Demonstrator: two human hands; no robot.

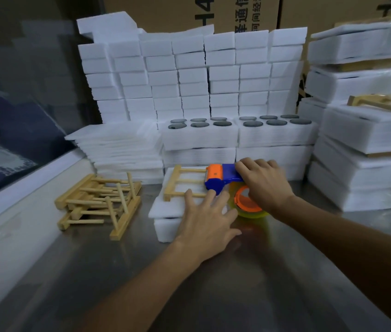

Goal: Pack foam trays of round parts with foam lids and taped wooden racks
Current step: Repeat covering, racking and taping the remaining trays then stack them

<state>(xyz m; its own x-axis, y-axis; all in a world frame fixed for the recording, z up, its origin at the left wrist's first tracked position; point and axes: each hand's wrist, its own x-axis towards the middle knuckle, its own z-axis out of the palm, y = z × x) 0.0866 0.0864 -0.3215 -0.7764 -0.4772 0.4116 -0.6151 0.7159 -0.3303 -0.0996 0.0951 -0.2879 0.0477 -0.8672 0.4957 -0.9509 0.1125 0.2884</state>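
Head view, the only one. We see a steel table (75,271) with both bare forearms reaching in from the near edge.

Right hand (265,182): fingers curled over the blue and orange tape dispenser (223,178), grasping its blue body from above. The dispenser's orange end sits on the wooden rack (185,182); its tape roll (249,204), orange core with yellowish tape, hangs at the near right side, partly under the wrist.

Left hand (207,216): released, fingers straight and spread, palm down, pressing flat on the foam lid (165,208). Its fingertips reach the near rail of the rack and the dispenser's blue base.

The rack lies flat on the lid, which covers a foam tray (165,230) at table centre. We cannot tell what the tray holds; the lid hides it.

Left of this, a loose pile of wooden racks (98,200) lies on the table, well apart from the tray.

Far side: two stacks of foam trays with dark round parts (253,123) showing in the top pockets, a stack of thin foam sheets (118,149) to their left, and a wall of foam blocks (189,75) behind. At right, tall stacks of finished packs (362,144), some with racks on top. Cardboard boxes (189,13) stand at the very back.
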